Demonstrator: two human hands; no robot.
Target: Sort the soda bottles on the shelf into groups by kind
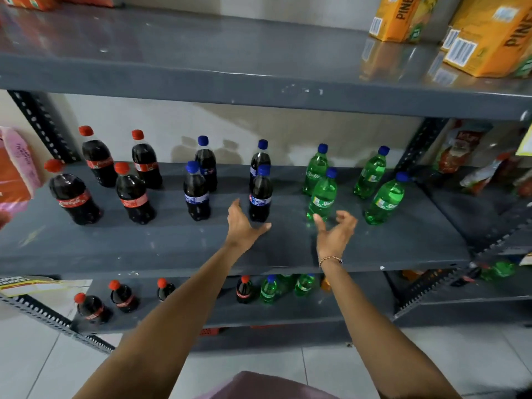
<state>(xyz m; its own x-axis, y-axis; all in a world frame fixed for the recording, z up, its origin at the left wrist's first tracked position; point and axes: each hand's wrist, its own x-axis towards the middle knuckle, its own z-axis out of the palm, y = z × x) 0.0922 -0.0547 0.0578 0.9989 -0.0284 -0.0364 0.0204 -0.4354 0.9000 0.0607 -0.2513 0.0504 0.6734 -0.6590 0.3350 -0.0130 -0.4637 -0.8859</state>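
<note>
While hands [244, 223] hover empty, grey shelf [172, 246] holds grouped bottles [197, 194].

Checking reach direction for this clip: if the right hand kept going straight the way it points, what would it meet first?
Most likely the front green Sprite bottle. The right hand is open, fingers curled just below its base, not touching. Depth is hard to judge from one view.

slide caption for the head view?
Both hands, left and right, open and empty before a shelf of sorted soda bottles.

Bottles [260, 194] on shelf [172, 243], three clusters
</note>
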